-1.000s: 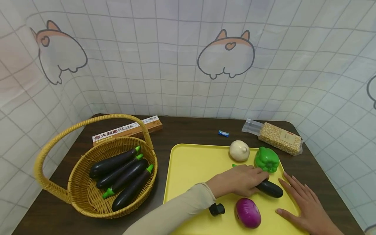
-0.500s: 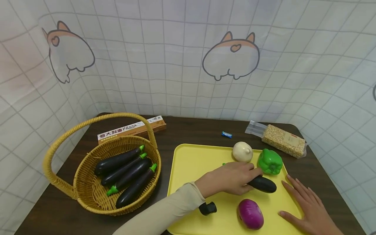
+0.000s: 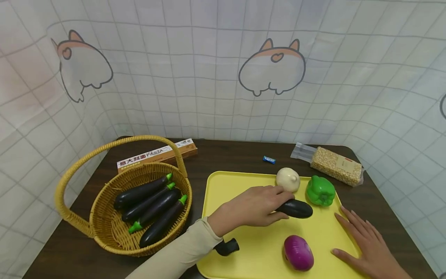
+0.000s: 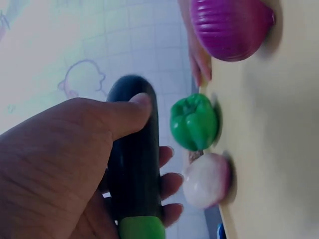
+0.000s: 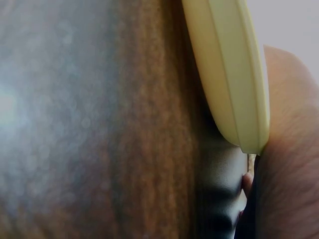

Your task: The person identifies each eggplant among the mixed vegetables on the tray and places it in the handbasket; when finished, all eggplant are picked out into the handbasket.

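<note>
- The left hand (image 3: 251,207) has its fingers and thumb curled round the stem half of the eggplant (image 3: 296,208), over the yellow tray (image 3: 237,186); whether it is lifted off the tray cannot be told.
- The eggplant's long axis runs left to right, with the free rounded end pointing toward the right hand (image 3: 366,240).
- The wicker basket (image 3: 104,228), holding four more eggplants, stands well apart to the left, on the left arm's side.
- The right hand lies flat with fingers spread on the tray's right edge.
- The eggplant is glossy, dark purple, with a green cap (image 4: 142,228).
- Near it sit a green pepper (image 3: 320,190), a white onion (image 3: 287,179) and a purple onion (image 3: 298,252).
</note>
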{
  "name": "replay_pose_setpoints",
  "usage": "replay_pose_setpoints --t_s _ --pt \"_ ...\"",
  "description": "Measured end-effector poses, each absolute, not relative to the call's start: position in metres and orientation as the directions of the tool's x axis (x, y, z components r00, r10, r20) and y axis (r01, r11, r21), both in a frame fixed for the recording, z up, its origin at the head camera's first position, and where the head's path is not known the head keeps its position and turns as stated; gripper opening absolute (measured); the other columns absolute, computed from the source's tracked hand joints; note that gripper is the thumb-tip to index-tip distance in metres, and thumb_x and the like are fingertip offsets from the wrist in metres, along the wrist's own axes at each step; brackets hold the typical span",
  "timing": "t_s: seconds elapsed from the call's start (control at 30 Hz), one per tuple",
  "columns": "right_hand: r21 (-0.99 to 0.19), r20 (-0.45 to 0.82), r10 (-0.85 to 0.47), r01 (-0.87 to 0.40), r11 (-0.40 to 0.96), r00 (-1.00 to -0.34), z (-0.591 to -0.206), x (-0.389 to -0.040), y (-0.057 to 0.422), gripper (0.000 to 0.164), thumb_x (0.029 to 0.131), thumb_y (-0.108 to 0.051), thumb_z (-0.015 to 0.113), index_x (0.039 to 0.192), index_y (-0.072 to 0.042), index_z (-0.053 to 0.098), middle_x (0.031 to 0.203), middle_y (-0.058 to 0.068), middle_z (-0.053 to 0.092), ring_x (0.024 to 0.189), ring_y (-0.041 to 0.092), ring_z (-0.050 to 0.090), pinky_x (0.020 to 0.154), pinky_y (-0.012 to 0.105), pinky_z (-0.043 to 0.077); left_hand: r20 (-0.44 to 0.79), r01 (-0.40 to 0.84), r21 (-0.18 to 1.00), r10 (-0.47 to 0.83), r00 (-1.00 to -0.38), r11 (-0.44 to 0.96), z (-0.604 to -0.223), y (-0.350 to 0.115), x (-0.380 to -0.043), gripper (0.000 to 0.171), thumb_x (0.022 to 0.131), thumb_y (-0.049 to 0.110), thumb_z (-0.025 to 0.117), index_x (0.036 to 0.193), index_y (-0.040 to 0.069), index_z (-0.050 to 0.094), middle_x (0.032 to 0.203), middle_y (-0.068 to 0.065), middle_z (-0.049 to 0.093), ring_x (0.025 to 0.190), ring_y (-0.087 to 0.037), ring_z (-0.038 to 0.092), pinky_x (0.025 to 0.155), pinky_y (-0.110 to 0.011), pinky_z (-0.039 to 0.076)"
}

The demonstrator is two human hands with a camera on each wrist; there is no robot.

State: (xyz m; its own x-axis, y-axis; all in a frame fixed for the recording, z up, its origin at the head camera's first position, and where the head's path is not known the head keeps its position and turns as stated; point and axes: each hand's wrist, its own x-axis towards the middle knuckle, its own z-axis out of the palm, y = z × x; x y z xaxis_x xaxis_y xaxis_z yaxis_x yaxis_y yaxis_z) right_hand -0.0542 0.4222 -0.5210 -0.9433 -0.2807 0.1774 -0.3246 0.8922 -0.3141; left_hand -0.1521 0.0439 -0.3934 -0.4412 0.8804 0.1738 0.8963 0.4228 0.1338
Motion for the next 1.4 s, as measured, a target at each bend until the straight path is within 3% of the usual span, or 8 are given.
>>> replay_pose_setpoints --t_s 0.27,0.53,1.0,1.27,1.4 --pt "-0.314 0.173 -0.283 -0.325 0.892 -0.943 -0.524 -0.054 0.422 0.093 0.092 -0.046 0.079 0.168 -0.021 0.031 0.176 0.003 0.013 0.159 0.037 0.009 0.118 0.058 -0.017 0.183 0.858 0.199 0.842 -0.508 0.474 -0.383 0.011 -0.154 0.046 0.107 0.04 0.064 0.143 0.013 0.057 0.109 0.0 0.059 0.085 -0.009 0.054 0.072 -0.022 0.046" --pt "-0.289 0.199 -0.302 -0.35 0.891 -0.932 -0.52 -0.057 0.423 0.095 0.091 -0.046 0.08 0.168 -0.02 0.031 0.175 0.003 0.014 0.16 0.031 0.007 0.119 0.057 -0.016 0.233 0.821 0.253 0.791 -0.565 0.512 -0.373 -0.027 -0.158 0.048 0.108 0.039 0.063 0.144 0.009 0.056 0.111 -0.001 0.059 0.082 -0.01 0.055 0.073 -0.024 0.047" --pt "-0.287 0.179 -0.298 -0.34 0.896 -0.938 -0.522 -0.055 0.421 0.095 0.092 -0.046 0.079 0.168 -0.02 0.029 0.176 0.003 0.011 0.16 0.032 0.005 0.119 0.057 -0.017 0.313 0.757 0.308 0.69 -0.652 0.576 -0.365 -0.102 -0.155 0.05 0.106 0.034 0.068 0.147 0.01 0.053 0.116 -0.002 0.059 0.074 -0.01 0.055 0.066 -0.028 0.049" --pt "-0.278 0.188 -0.304 -0.347 0.896 -0.934 -0.524 -0.055 0.423 0.096 0.091 -0.046 0.08 0.168 -0.02 0.03 0.176 0.002 0.011 0.161 0.03 0.004 0.119 0.055 -0.017 0.234 0.633 0.372 0.591 -0.772 0.679 -0.372 -0.148 -0.139 0.054 0.107 0.04 0.065 0.151 0.012 0.05 0.13 -0.002 0.062 0.093 -0.012 0.063 0.078 -0.036 0.055" --pt "-0.289 0.195 -0.297 -0.344 0.894 -0.935 -0.524 -0.055 0.422 0.096 0.09 -0.046 0.081 0.168 -0.02 0.031 0.176 0.001 0.012 0.161 0.028 0.004 0.12 0.056 -0.016 0.216 0.577 0.407 0.539 -0.814 0.708 -0.375 -0.172 -0.135 0.052 0.106 0.039 0.067 0.148 0.014 0.052 0.128 -0.001 0.063 0.099 -0.014 0.064 0.083 -0.041 0.055"
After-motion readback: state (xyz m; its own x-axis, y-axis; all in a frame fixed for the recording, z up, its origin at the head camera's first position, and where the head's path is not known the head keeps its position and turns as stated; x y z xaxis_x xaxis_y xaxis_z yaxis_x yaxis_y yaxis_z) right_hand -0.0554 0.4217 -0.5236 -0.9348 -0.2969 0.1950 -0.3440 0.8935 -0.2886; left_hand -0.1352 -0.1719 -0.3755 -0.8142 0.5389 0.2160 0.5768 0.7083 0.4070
